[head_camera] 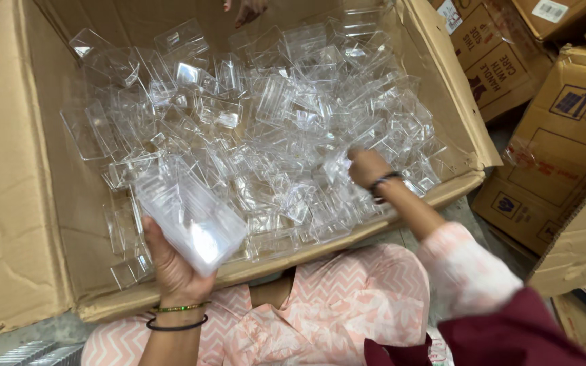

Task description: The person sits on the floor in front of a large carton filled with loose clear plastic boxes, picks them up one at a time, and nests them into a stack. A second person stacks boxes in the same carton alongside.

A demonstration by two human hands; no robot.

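Hands at work in a large cardboard box (28,203) heaped with clear plastic containers (272,115).

The box lies open with its flaps spread, and the small transparent containers fill it in a loose, tangled pile, far too many to count. The left hand (171,261) grips a nested stack of clear containers (188,213) from below at the box's near edge; the stack's long axis runs diagonally, from upper left down to lower right, with its low end over the box rim. How many pieces make up the stack cannot be told. The right hand (367,167) is curled shut down in the pile near the box's right side, touching the containers; whether it grips one cannot be told. Another person's hand (245,10) shows at the far edge. Several more cardboard cartons (557,149) stand to the right.
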